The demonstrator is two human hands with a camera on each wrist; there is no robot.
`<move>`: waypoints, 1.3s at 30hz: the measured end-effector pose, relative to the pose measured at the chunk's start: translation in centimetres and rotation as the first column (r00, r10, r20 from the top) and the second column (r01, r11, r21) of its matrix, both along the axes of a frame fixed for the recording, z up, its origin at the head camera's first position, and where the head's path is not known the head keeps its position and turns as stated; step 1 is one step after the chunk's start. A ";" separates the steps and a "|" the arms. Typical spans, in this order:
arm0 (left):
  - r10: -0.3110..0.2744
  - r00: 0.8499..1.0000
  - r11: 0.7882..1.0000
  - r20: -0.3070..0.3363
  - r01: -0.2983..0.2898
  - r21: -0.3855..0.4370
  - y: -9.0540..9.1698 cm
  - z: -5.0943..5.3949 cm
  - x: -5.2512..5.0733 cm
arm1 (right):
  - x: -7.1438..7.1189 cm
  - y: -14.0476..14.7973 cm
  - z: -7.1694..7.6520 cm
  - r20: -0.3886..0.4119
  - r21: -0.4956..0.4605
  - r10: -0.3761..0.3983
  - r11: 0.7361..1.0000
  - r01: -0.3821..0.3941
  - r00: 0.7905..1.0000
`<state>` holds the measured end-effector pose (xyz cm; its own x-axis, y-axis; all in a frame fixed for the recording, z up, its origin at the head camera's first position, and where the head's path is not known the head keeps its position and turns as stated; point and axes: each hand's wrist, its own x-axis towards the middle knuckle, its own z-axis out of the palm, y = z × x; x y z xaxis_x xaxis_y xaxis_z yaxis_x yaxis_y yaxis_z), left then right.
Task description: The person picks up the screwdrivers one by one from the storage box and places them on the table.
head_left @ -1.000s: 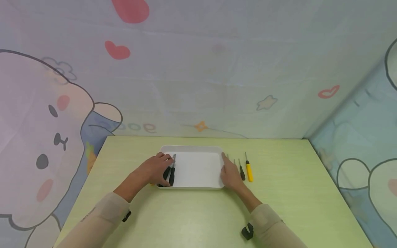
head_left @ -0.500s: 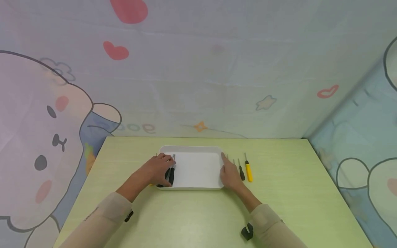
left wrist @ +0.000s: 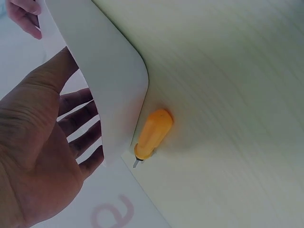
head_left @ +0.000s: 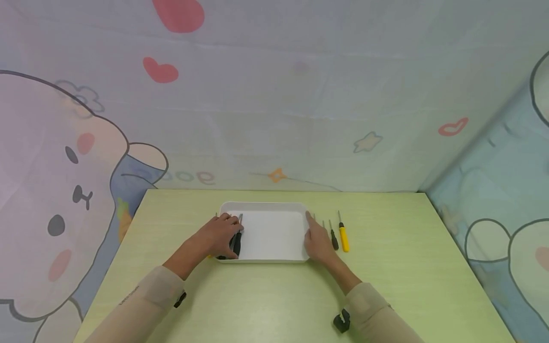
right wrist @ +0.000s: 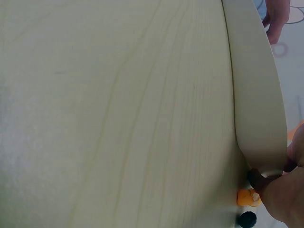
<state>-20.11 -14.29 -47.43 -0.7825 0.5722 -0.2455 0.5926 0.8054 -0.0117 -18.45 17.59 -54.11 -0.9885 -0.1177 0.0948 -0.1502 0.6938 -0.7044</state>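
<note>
A white tray (head_left: 274, 233) lies on the table. My left hand (head_left: 216, 236) reaches over its left end, fingers spread and bent down inside. Beneath that hand, black-handled screwdrivers (head_left: 237, 245) lie in the tray, partly covered; the fingertips are at a shaft and the thumb is near a handle. In the left wrist view the tray wall (left wrist: 111, 80) hides the fingertips. At the tray's right end, my right hand (head_left: 319, 242) grips the rim. The right wrist view has that hand (right wrist: 285, 194) at the tray's corner, fingers on both sides of the wall.
Right of the tray lie a yellow screwdriver (head_left: 344, 238), a dark-handled screwdriver (head_left: 334, 239) and more shafts partly behind the right hand. A yellow-orange screwdriver (left wrist: 154, 133) lies just outside the tray's left end. A patterned cloth (head_left: 274, 109) hangs behind the table (head_left: 266, 300).
My left hand has shifted slightly right over the black-handled screwdrivers, covering more of them. The right hand and the tray stay almost where they were.
</note>
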 end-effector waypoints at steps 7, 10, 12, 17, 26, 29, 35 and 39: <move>-0.023 1.000 1.000 -0.019 0.023 -0.003 0.4 -0.5 0.0 | 0.0 0.0 0.0 0.002 -0.004 -0.001 1.000 0.001 1.000; -0.037 0.999 0.999 -0.034 0.037 -0.018 0.6 -0.7 -0.1 | 0.0 0.0 0.0 0.005 -0.004 -0.003 1.000 0.003 1.000; -0.042 0.998 0.999 -0.038 0.041 -0.023 0.7 -0.7 -0.1 | 0.0 0.0 0.0 0.003 -0.003 -0.004 1.000 0.004 1.000; -0.040 0.998 0.999 -0.043 0.039 -0.025 0.8 -0.9 -0.1 | 0.0 0.0 0.0 -0.005 -0.005 -0.004 1.000 0.004 1.000; -0.041 0.998 0.998 -0.048 0.039 -0.044 0.9 -1.2 -0.2 | 0.0 0.0 -0.2 0.000 -0.015 -0.007 1.000 0.007 1.000; -0.041 0.998 0.998 -0.046 0.038 -0.055 0.9 -1.0 -0.1 | 0.0 0.0 -0.2 -0.007 -0.018 -0.005 1.000 0.005 1.000; -0.040 0.998 0.998 -0.043 0.038 -0.046 1.0 -0.6 0.1 | 0.1 0.1 -0.1 -0.017 -0.017 0.005 1.000 -0.005 1.000; -0.049 0.997 0.998 -0.052 0.047 -0.038 1.0 -0.5 0.1 | 0.0 0.1 -0.2 -0.012 -0.014 0.003 1.000 -0.004 1.000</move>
<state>-19.97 -13.26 -47.95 -0.7667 0.6010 -0.2258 0.6286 0.7743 -0.0734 -18.41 17.67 -54.28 -0.9868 -0.1198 0.1088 -0.1614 0.6832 -0.7122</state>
